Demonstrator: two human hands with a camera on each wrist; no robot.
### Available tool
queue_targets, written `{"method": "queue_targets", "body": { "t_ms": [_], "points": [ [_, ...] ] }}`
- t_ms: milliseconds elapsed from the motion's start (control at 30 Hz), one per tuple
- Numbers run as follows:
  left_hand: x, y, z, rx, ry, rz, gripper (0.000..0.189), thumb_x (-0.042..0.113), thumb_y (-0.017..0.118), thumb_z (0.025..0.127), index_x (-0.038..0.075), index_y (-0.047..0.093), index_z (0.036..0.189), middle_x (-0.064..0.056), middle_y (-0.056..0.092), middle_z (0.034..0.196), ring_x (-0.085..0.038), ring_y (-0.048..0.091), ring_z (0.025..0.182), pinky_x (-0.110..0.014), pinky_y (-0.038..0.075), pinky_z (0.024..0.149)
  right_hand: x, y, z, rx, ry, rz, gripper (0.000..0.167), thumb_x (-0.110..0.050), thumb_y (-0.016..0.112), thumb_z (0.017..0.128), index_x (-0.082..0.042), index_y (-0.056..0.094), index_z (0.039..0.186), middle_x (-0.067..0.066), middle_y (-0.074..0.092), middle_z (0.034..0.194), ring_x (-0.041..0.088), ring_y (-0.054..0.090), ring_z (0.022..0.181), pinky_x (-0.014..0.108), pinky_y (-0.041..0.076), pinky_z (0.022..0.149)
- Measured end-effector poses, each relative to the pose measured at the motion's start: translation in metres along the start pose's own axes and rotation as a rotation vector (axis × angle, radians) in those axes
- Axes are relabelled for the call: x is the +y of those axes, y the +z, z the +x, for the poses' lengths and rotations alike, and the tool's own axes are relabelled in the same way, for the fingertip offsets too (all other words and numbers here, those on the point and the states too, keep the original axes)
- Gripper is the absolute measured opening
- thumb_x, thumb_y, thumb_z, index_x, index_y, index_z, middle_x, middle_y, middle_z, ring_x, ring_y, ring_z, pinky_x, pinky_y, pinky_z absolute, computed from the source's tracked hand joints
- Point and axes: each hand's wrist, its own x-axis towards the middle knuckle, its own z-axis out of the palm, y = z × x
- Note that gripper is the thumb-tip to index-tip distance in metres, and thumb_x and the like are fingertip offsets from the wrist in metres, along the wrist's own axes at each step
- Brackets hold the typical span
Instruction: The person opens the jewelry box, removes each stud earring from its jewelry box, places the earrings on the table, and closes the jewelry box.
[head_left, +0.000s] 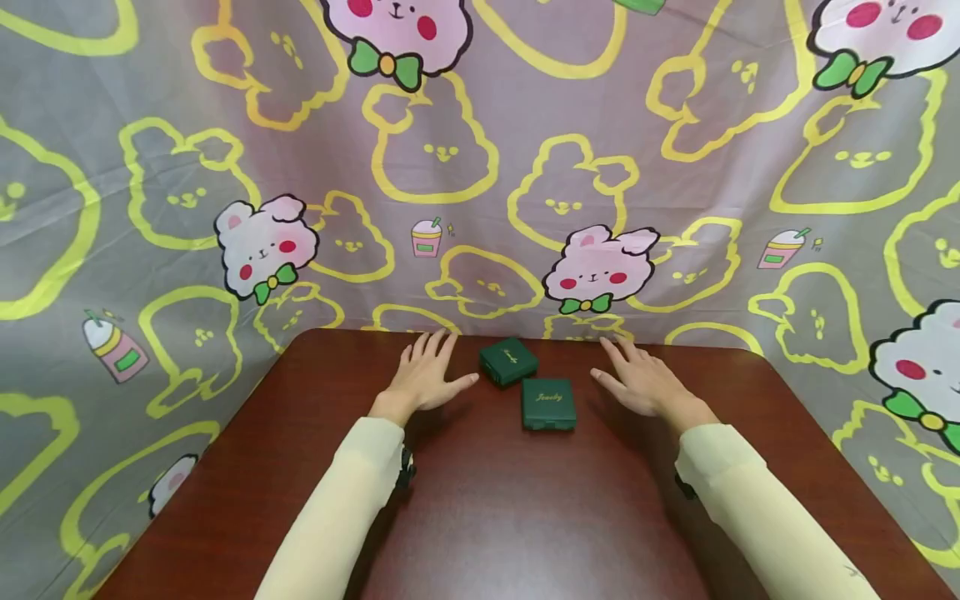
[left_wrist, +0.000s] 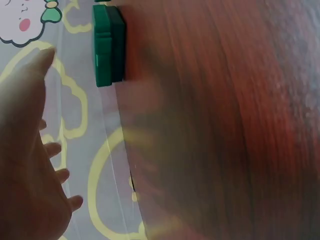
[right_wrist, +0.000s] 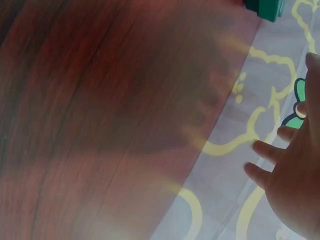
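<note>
Two dark green jewelry boxes with gold lettering lie on the table, both with lids closed. The farther box [head_left: 508, 360] is turned at an angle; the nearer box [head_left: 548, 404] sits squarely, just in front and to its right. To the left of them is my left hand [head_left: 424, 372], fingers spread and holding nothing, closest to the farther box. My right hand [head_left: 637, 379] is over the table on the other side, its fingers also apart and nothing in them. A green box [left_wrist: 103, 46] shows beyond the thumb in the left wrist view. In the right wrist view, one corner of a green box [right_wrist: 268, 8] appears at the top.
The reddish-brown wooden table [head_left: 487, 517] ends at a far edge just behind the boxes. Beyond it hangs a grey-pink curtain [head_left: 480, 225] printed with yellow outlines and cartoon rabbits, which also runs along both sides.
</note>
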Motion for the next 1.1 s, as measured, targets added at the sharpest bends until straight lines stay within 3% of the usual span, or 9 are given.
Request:
{"method": "queue_targets", "body": {
  "t_ms": [133, 300, 633, 833, 967, 1100],
  "points": [
    [0.005, -0.003, 0.000, -0.013, 0.050, -0.040, 0.095, 0.066, 0.056, 0.095, 0.015, 0.017, 0.165, -0.012, 0.019, 0.168, -0.039, 0.017, 0.153, -0.061, 0.017, 0.119, -0.002, -0.002, 0.001, -0.048, 0.014, 0.058, 0.084, -0.063, 0.038, 0.104, -0.007, 0.019, 0.163, 0.024, 0.022, 0.164, 0.053, 0.036, 0.141, 0.068, 0.032, 0.109],
    [0.009, -0.008, 0.002, -0.003, 0.089, -0.094, 0.094, 0.062, 0.062, 0.094, 0.014, 0.020, 0.164, -0.011, 0.024, 0.167, -0.037, 0.023, 0.151, -0.059, 0.023, 0.118, -0.003, -0.005, 0.003, -0.038, 0.010, 0.115, 0.083, -0.063, 0.042, 0.103, -0.009, 0.021, 0.163, 0.022, 0.024, 0.163, 0.048, 0.037, 0.142, 0.070, 0.034, 0.107],
    [0.017, -0.007, -0.004, -0.092, 0.123, -0.212, 0.096, 0.054, 0.073, 0.090, 0.016, 0.023, 0.163, -0.007, 0.029, 0.164, -0.034, 0.032, 0.148, -0.052, 0.036, 0.115, -0.010, 0.003, 0.000, -0.050, -0.013, 0.195, 0.077, -0.060, 0.046, 0.103, -0.012, 0.026, 0.161, 0.021, 0.029, 0.161, 0.047, 0.042, 0.139, 0.073, 0.034, 0.103],
    [0.023, 0.002, -0.003, -0.117, 0.142, -0.238, 0.097, 0.048, 0.078, 0.089, 0.014, 0.025, 0.162, -0.009, 0.032, 0.161, -0.032, 0.038, 0.145, -0.051, 0.038, 0.113, -0.012, 0.007, -0.003, -0.053, -0.089, 0.255, 0.065, -0.038, 0.055, 0.106, -0.006, 0.030, 0.158, 0.022, 0.034, 0.157, 0.044, 0.043, 0.138, 0.067, 0.036, 0.107],
    [0.028, 0.007, -0.003, -0.156, 0.181, -0.277, 0.098, 0.046, 0.080, 0.088, 0.010, 0.026, 0.162, -0.010, 0.035, 0.158, -0.030, 0.046, 0.139, -0.049, 0.041, 0.111, -0.015, 0.010, -0.005, -0.073, -0.168, 0.327, 0.065, -0.019, 0.059, 0.102, 0.001, 0.029, 0.156, 0.027, 0.036, 0.153, 0.038, 0.056, 0.123, 0.058, 0.043, 0.103],
    [0.039, 0.008, -0.002, -0.201, 0.226, -0.318, 0.098, 0.042, 0.082, 0.087, 0.007, 0.026, 0.161, -0.012, 0.036, 0.156, -0.031, 0.054, 0.130, -0.047, 0.043, 0.108, -0.019, 0.012, -0.003, -0.130, -0.183, 0.390, 0.068, -0.009, 0.058, 0.099, 0.004, 0.025, 0.157, 0.029, 0.036, 0.151, 0.028, 0.061, 0.109, 0.051, 0.048, 0.095]
  ]
}}
